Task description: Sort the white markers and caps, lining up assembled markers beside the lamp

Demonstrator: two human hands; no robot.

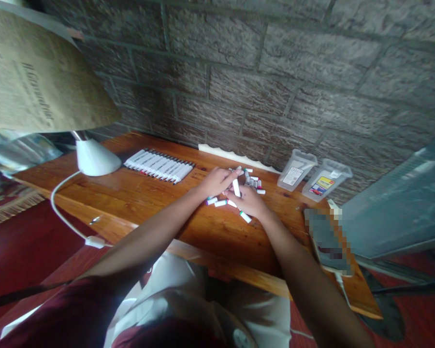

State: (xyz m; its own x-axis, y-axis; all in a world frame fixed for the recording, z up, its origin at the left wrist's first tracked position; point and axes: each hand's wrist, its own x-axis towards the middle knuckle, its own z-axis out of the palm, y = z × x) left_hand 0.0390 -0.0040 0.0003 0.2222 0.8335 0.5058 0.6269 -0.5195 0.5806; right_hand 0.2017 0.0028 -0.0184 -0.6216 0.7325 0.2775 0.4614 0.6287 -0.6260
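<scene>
Both of my hands meet over a loose pile of white markers [253,182] on the wooden desk [137,193]. My left hand [217,181] lies over the pile with its fingers bent around a white marker [236,187] that stands between the two hands. My right hand [249,200] rests just below it, fingers curled against the same marker. A few more markers [220,202] lie under and beside the hands, one [245,217] at the right hand's near side. A tidy row of markers [159,166] lies to the left.
Two clear plastic boxes [296,169] [326,180] lie at the right against the brick wall. A white lamp base [93,157] with its cable [63,203] stands at the left. A white scalloped strip [235,155] runs along the wall. A blurred-out object [328,239] lies at the desk's right end.
</scene>
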